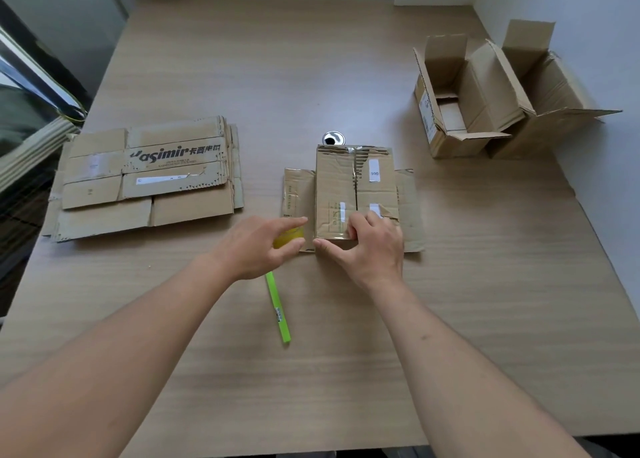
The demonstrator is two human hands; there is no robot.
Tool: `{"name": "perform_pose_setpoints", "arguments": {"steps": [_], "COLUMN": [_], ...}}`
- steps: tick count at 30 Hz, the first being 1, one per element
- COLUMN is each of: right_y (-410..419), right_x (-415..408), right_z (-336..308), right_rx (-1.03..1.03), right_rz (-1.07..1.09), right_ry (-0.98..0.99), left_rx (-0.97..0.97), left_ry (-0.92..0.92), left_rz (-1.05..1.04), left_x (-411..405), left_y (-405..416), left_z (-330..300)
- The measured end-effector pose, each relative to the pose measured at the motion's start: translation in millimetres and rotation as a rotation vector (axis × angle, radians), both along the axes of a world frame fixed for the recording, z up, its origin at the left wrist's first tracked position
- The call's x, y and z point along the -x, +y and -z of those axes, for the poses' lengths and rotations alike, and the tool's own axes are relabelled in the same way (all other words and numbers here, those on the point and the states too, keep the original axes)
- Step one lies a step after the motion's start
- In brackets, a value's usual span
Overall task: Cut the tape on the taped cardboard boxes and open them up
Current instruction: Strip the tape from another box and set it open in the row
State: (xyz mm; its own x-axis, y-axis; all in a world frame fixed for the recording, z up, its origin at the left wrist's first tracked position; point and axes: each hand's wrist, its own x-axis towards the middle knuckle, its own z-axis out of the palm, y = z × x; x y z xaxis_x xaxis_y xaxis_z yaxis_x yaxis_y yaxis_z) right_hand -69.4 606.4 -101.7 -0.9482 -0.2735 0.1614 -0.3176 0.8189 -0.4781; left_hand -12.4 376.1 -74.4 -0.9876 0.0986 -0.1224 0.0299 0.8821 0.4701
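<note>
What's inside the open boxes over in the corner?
The nearer open box shows only its own brown walls and folded bottom flaps. The farther open box shows a bare inner wall; its bottom is hidden behind the nearer box's flap.

Wooden table — round metal grommet mid-surface

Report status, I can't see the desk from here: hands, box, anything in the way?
Left hand holds green cutter, forefinger out. Right hand presses near edge of flattened box. Center tape looks split. Nothing in the way.
</note>
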Motion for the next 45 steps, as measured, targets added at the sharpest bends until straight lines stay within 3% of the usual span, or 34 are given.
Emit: {"name": "perform_pose_setpoints", "arguments": {"steps": [5, 10, 15, 20, 29, 36, 42, 45], "right_y": [-0.6, -6.8, -7.8, -6.3, 7.1, 0.5, -14.5, -29.0], "right_x": [3.9, 5.3, 7.2, 8.3, 18.4, 13.3, -26.6, -56.0], "right_z": [-1.9, -5.6, -6.7, -7.1, 1.6, -7.3, -10.7, -3.3], "right_rx": [-0.017, -0.034, -0.068, -0.056, -0.061, -0.248, 0.005, -0.056], "right_rz": [-0.001, 0.041, 0.036, 0.012, -0.064, -0.064, -0.203, -0.296], "right_ry": [-0.014, -0.005, -0.007, -0.009, 0.034, -0.039, 0.291, -0.002], "left_rx": [0.138, -0.270, -0.033, -0.114, -0.287, -0.273, -0.233, -0.201], "left_ry": [-0.056, -0.193, -0.153, -0.255, -0.258, -0.233, -0.233, -0.230], "left_rz": [-0.104, -0.107, -0.145, -0.186, -0.163, -0.206, -0.187, -0.172], "left_x": [-1.6, -6.0, -0.1, 2.1, -5.7, -3.0, 3.8, 6.4], "left_y": [-9.6, -19.0, -24.5, -26.3, -13.6, -10.3, -11.0, -11.8], "left_z": [-6.1, -22.2, -22.4, -24.0, -33.3, -32.2, -37.7, -37.7]}}
